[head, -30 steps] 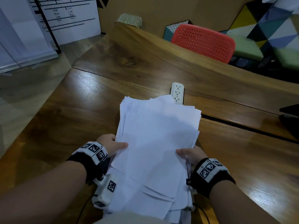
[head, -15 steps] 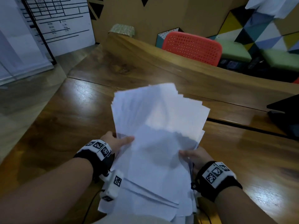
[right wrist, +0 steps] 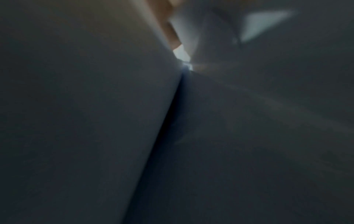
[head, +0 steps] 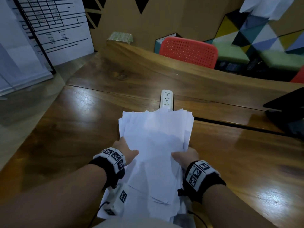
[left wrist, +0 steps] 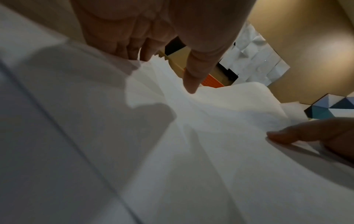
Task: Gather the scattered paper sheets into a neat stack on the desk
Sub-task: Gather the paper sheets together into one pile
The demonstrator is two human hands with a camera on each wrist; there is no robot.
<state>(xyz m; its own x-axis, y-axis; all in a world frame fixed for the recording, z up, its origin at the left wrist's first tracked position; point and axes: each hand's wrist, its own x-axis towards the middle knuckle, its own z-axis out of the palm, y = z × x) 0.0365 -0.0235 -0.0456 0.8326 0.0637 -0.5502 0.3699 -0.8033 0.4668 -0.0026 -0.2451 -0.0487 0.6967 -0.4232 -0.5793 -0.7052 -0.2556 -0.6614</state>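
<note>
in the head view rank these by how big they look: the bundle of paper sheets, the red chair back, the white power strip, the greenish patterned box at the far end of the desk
1. Bundle of paper sheets, nearest the camera, which inflates it.
2. Red chair back.
3. Greenish patterned box and white power strip look about alike; the box is farther off, so no firm ranking between them.

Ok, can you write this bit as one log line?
left hand: grips paper sheets | right hand: grips them | sheets: uneven | desk

Papers gathered between my hands

My left hand (head: 125, 149) and right hand (head: 185, 156) grip the uneven paper stack (head: 156, 145) above the desk (head: 74, 129).
</note>
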